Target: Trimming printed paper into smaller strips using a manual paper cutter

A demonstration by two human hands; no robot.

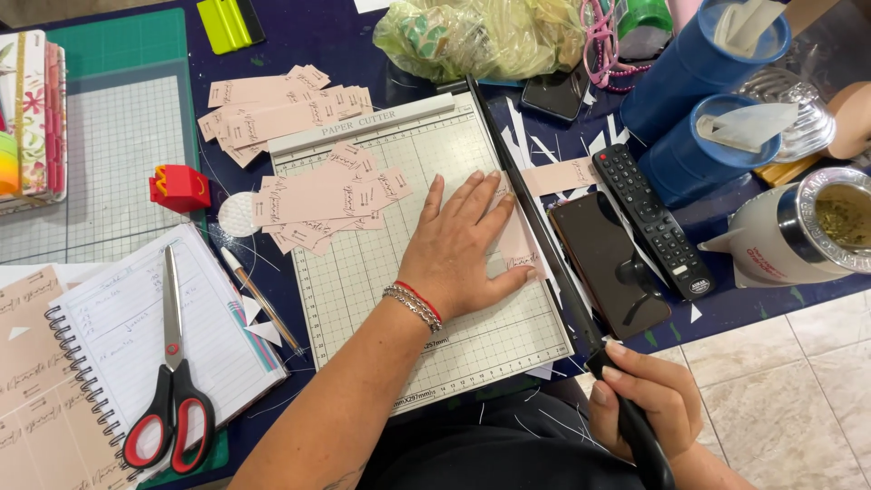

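Pink paper strip [522, 243]: thin, limp, likely to slide; left hand [463, 238] presses it flat, fingers spread, while right hand [646, 397] fist-grips the cutter's black handle [635, 426].

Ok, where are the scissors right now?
In the head view, the scissors lie at lower left on the open spiral notebook, left of the paper cutter.

Pink card sheet [522, 243] mostly hidden under left hand [463, 243]. Cutter handle [635, 426] largely enclosed by right hand [646, 395]; its end leaves frame at bottom edge. Handwriting on spiral notebook [136, 336] too small to tell.
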